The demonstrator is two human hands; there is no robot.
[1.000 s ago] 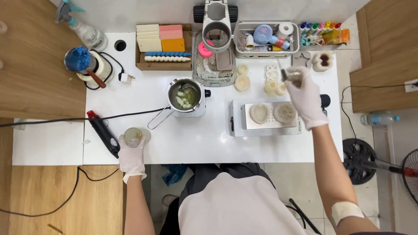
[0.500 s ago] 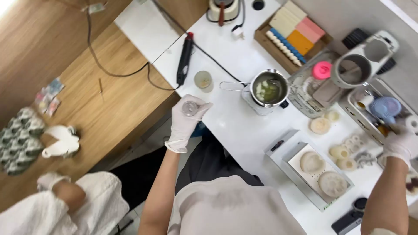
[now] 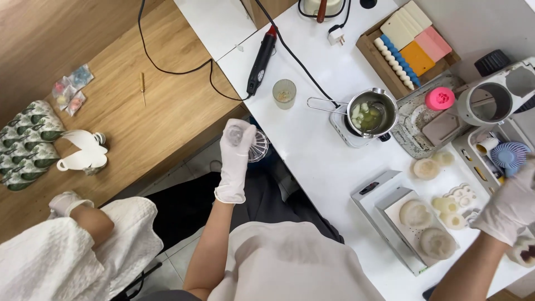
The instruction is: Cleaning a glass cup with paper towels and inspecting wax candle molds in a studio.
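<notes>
- Ribbed clear glass cup (image 3: 253, 146) sits in the gloved left hand (image 3: 236, 156), held off the near-left edge of the white table (image 3: 312, 150), over the gap beside the wooden bench (image 3: 161, 111); a second ago that hand gripped a glass at the table's front edge, so the cup has been lifted clear of the surface.
- Left hand: fingers wrapped around the cup from above, grasping it.
- Right hand (image 3: 510, 209), also gloved, has left the small item it held up near the moulds and now hangs at the far right beside the white soap pieces (image 3: 457, 203); it looks loosely curled, and I cannot tell whether it holds anything.
- A second small glass (image 3: 284, 92) with a pale fill stands on the table near the black heat tool (image 3: 261, 58).
- Steel melting pot (image 3: 370, 114) on its warmer holds chunks in greenish liquid, well apart from the held cup.
- View has swung left, bringing another person's white sleeve (image 3: 67, 245) into view.
</notes>
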